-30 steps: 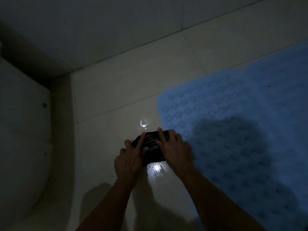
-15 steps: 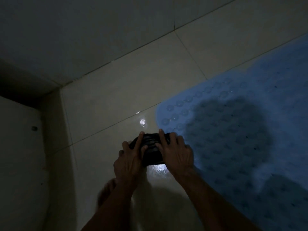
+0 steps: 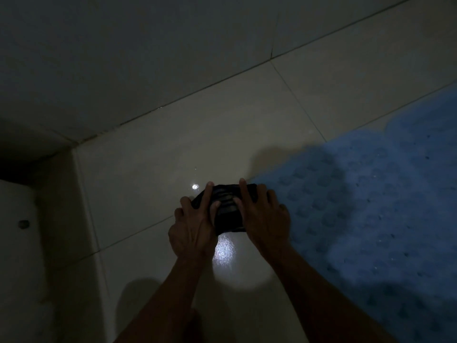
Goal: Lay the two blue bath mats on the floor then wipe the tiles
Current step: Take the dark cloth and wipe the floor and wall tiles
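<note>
Tiles (image 3: 153, 154) of pale, glossy ceramic made up the dim bathroom floor, and on them, just beside the near left corner of the mat, lay a dark folded cloth with faint stripes (image 3: 226, 210). In the head view, the left hand (image 3: 194, 227) pressed down on the cloth's left part with its fingers (image 3: 208, 194) spread and flat, the fingertips reaching toward the cloth's far edge. The right hand (image 3: 265, 216) pressed on the cloth's right part in the same way, its fingers (image 3: 243, 194) splayed over the fabric and its outer fingers lying at the mat's edge. Neither hand was curled around anything; both lay flat, palms down, with the cloth under the fingers and showing between the two hands.

One blue rubber bath mat with raised round bumps (image 3: 371, 206) lay flat on the tiles, filling the area to the right of the cloth and running out of the picture. A shadow fell across the mat's near left part. Just nearer than the cloth, between the forearms, a bright reflection (image 3: 223, 251) shone on the wet-looking tile, and a smaller glint (image 3: 195, 186) sat just left of the cloth's far edge. Far left of the cloth stood a pale, smooth fixture (image 3: 17, 256) with a small round fitting on it. Beyond the cloth, the floor met a plain tiled wall (image 3: 148, 58).
</note>
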`<state>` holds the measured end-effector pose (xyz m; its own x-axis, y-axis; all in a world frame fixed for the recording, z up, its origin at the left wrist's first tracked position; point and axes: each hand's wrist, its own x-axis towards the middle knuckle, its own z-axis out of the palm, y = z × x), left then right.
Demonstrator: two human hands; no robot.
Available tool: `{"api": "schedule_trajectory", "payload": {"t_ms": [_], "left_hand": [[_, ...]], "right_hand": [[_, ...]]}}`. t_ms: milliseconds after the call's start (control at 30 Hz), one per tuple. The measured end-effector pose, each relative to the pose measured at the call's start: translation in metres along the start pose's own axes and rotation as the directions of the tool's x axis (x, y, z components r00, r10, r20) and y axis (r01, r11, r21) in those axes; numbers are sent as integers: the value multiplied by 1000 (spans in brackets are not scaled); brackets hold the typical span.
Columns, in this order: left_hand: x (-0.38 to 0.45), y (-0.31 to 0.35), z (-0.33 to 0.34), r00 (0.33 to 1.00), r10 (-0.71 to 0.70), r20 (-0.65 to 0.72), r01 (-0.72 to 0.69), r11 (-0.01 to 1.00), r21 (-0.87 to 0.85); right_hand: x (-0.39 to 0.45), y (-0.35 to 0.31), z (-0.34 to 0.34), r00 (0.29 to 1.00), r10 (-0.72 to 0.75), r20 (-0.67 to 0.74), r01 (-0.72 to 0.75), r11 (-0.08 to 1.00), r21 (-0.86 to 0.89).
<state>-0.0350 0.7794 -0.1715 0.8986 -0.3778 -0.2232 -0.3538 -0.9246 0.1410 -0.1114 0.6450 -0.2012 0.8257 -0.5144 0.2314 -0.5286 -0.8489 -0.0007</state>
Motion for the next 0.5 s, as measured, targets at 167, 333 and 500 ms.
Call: {"api": "schedule_trajectory", "payload": {"t_ms": [167,333,500], "left_hand": [[41,1,-3,997,71,-14,-71,997,5],[81,17,-10,987,160,-14,-159,986,60],[117,39,-7,978,205,26,-205,979,13]], "right_hand": [[27,-5,4,997,69,23,-69,998,-1],[54,-1,4,982,186,34,-185,982,-32],[80,12,8,958,283,43,-278,956,-91]]}}
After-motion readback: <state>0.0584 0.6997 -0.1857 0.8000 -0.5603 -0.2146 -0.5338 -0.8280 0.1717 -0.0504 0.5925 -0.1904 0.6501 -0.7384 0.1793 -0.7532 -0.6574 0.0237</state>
